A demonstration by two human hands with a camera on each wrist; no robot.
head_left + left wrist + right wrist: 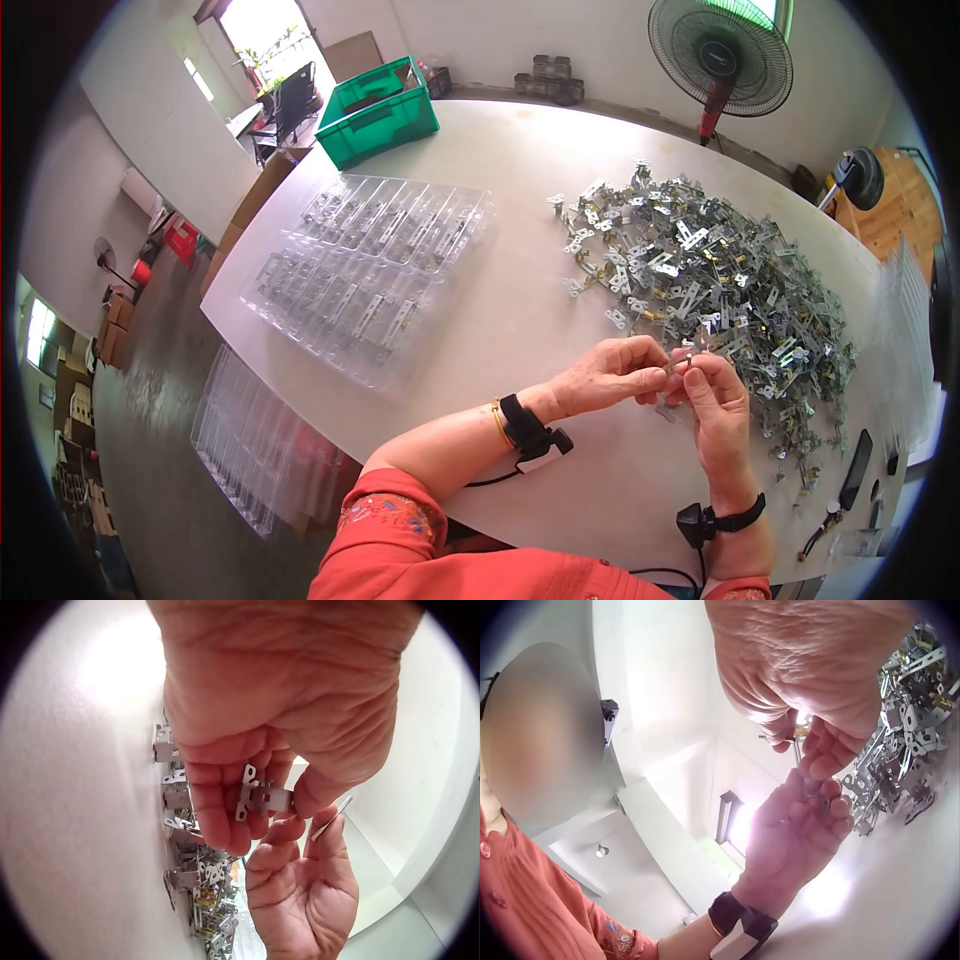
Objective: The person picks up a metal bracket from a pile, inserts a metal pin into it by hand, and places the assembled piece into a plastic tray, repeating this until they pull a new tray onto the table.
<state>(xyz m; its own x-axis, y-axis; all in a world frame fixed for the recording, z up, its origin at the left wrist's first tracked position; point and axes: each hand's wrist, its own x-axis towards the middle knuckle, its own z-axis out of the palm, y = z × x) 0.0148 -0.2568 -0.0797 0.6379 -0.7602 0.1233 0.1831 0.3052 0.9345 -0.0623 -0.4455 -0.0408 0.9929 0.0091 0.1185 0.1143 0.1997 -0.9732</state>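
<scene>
My left hand (655, 372) pinches a small stamped metal bracket (259, 796) between thumb and fingers, held just above the white table (520, 330). My right hand (692, 375) meets it fingertip to fingertip and pinches a thin metal pin (334, 816) right beside the bracket. In the right wrist view the pin (798, 754) points down from the right hand (802, 742) toward the left hand (814, 802). A large heap of similar metal brackets (700, 270) lies just beyond both hands.
Clear plastic trays (370, 260) with parts in their slots lie at the table's left. A green crate (380, 110) stands at the far corner, a fan (720, 50) behind the table. More stacked trays (250, 440) sit below the left edge. Dark tools (855, 470) lie at the right.
</scene>
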